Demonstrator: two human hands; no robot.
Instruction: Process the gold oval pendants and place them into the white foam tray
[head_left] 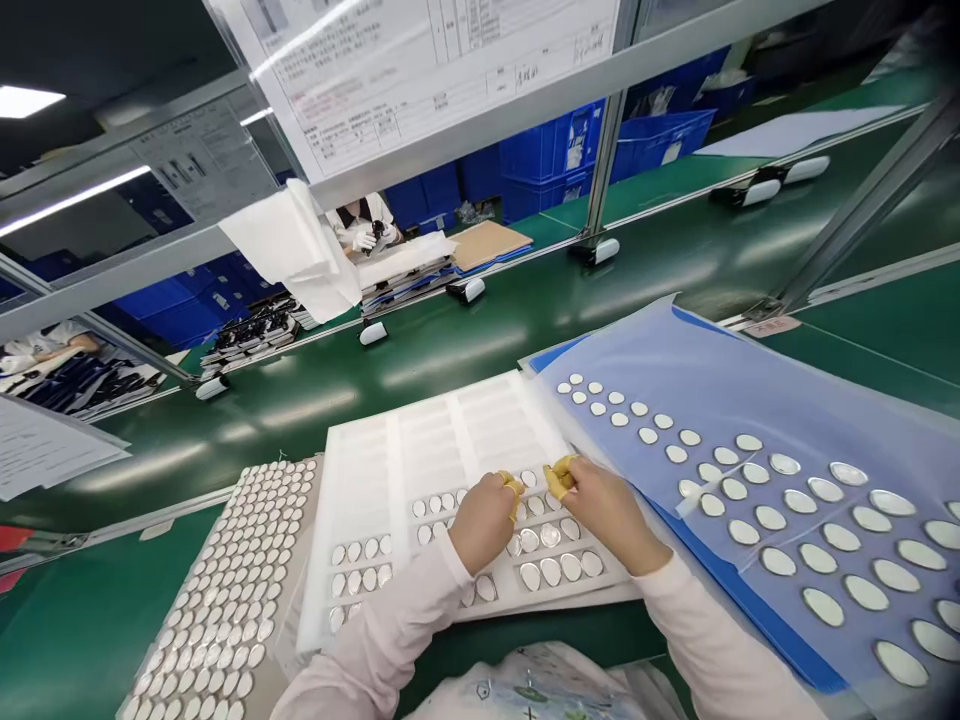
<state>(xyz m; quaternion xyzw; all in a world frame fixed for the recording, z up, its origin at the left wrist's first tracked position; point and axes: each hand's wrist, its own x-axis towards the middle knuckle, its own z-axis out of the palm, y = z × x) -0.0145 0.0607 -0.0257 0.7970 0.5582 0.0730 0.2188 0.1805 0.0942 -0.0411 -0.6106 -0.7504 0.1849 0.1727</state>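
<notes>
A green workbench (420, 370) runs across the whole frame, and above it, at the top, a metal shelf (480, 130) carries a printed sheet (442, 70). Behind the bench stand blue crates (551, 165), and left of them a co-worker (360, 225) in white gloves sits near stacked folders (405, 275). On the lower right lies a blue plastic sheet (750, 390) with rows of oval metal discs (795, 530) on it. At the lower left is a dense block of discs (217, 590), and a printed bag (525, 690) lies at the bottom edge. Between them sits a white foam tray (450, 440), and its lower rows hold more discs (551, 572). Both hands are over these rows, close together, in pale pink sleeves (382, 640). The left hand (487, 520) and the right hand (611, 510) are curled, with fingertips pinched in yellow finger cots (561, 478). I cannot tell if either hand grasps a disc, because the fingers hide it.
</notes>
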